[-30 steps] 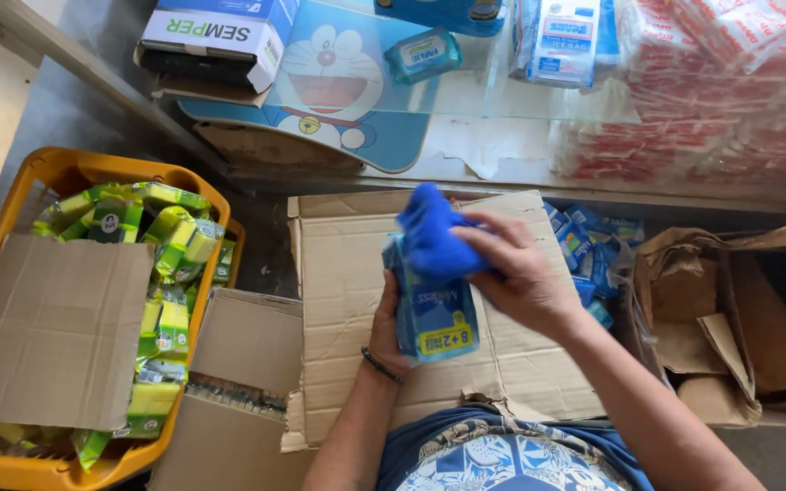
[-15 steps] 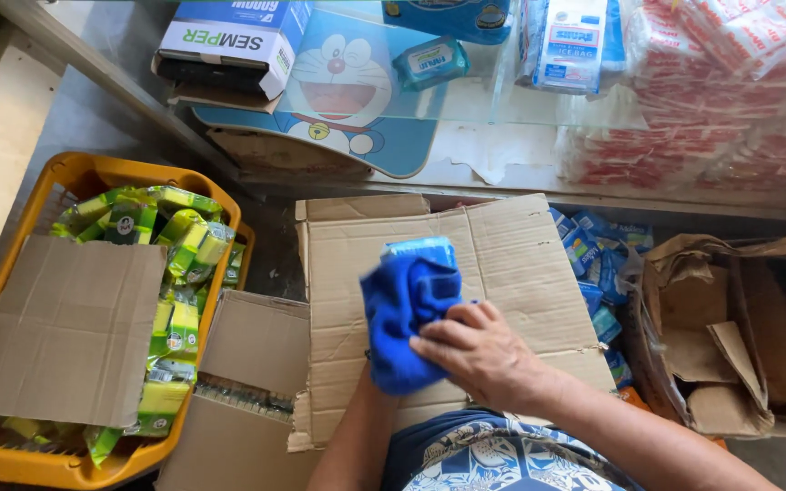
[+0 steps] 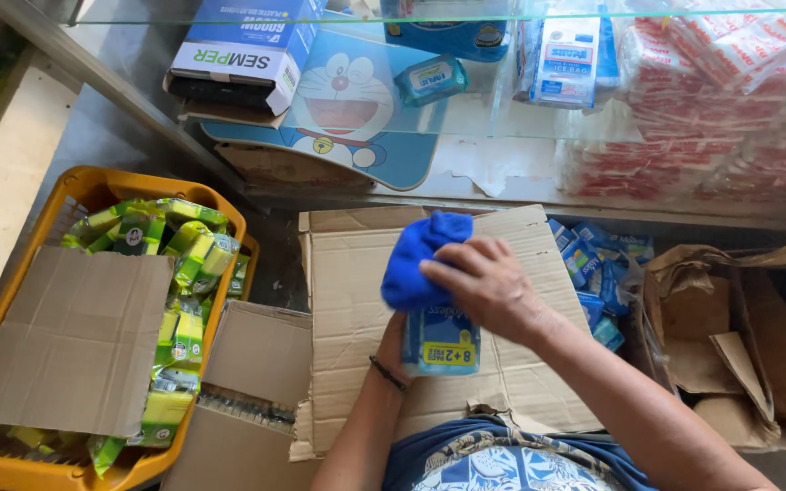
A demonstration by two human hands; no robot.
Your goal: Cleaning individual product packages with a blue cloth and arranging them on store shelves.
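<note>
My left hand [image 3: 395,350] holds a blue plastic packet with a yellow label [image 3: 440,344] from below, over a flattened cardboard sheet [image 3: 347,300] on my lap. My right hand [image 3: 484,286] presses a bright blue cloth [image 3: 416,259] against the packet's upper part. Most of my left hand is hidden behind the packet. A dark band sits on my left wrist.
An orange basket [image 3: 93,186] of green-yellow packets stands at left, half covered by a cardboard piece [image 3: 70,341]. More blue packets [image 3: 593,264] lie at right beside a torn brown carton [image 3: 730,336]. A glass shelf [image 3: 502,118] ahead holds boxes and red-white packs.
The packet was first held upright with the cloth on top, then the cloth swept down over it. Now the cloth is back at the packet's upper end and the label shows.
</note>
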